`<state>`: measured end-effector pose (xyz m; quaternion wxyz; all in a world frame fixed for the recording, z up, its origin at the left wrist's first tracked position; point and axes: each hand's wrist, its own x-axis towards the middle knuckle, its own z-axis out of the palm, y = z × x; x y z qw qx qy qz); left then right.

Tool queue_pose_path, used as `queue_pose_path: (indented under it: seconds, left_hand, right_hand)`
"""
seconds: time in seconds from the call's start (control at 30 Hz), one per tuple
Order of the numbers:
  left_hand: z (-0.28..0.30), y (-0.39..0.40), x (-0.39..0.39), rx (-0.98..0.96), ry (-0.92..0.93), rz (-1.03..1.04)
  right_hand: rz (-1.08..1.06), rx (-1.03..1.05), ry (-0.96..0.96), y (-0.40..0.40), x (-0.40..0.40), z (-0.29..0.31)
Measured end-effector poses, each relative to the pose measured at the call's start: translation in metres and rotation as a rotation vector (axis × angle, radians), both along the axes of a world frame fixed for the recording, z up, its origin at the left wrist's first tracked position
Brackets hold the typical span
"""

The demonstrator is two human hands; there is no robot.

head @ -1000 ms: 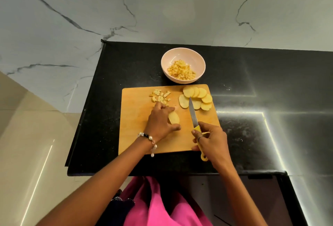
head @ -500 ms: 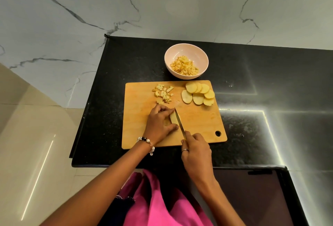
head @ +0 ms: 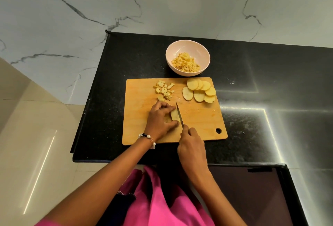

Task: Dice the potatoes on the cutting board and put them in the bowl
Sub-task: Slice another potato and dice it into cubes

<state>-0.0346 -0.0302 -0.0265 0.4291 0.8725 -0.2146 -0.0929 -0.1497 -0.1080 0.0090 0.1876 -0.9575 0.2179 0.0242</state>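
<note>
A rectangular light-wood cutting board [head: 198,117] with a round hanging hole at its near right corner lies on a black speckled stone counter [head: 270,81]. The left hand [head: 159,119], a beaded bracelet [head: 147,138] on its wrist, curls its fingers and thumb round a small stack of pale yellow potato slices [head: 174,114] near the middle of the board, pinning it down. The right hand [head: 191,146] is wrapped round the handle of a thin steel-bladed knife [head: 179,113]; the handle itself is hidden inside the fist, so its colour cannot be told. The blade stands on edge against the right side of the held stack, its tip pointing away from the person, and it seems to be touching the potato, though the angle makes the contact hard to confirm.

At the far left of the board sits a loose heap of small potato cubes and strips [head: 164,90]. At the far right, a fan of round potato slices [head: 199,91] lies overlapping, flat on the wood. Just beyond the board's far edge stands a round pale pink bowl [head: 187,45], holding a mound of diced potato [head: 185,62] in its bottom. A white marble wall with dark veins [head: 162,5] rises behind the counter, and a bright pink garment [head: 162,204] shows at the lower edge.
</note>
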Motion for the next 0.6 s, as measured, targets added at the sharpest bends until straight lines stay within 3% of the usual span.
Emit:
queue_pose_path:
  seconds: [0.33,0.6]
  left_hand:
    - [-0.004,-0.001,-0.001,-0.002,-0.041,0.020]
    - [-0.004,0.003,-0.001,0.016,-0.007,-0.007]
  right_hand:
    - [0.061,-0.075,-0.026,0.009,-0.032,-0.019]
    - [0.016,0.063,-0.133,-0.002,-0.027,-0.012]
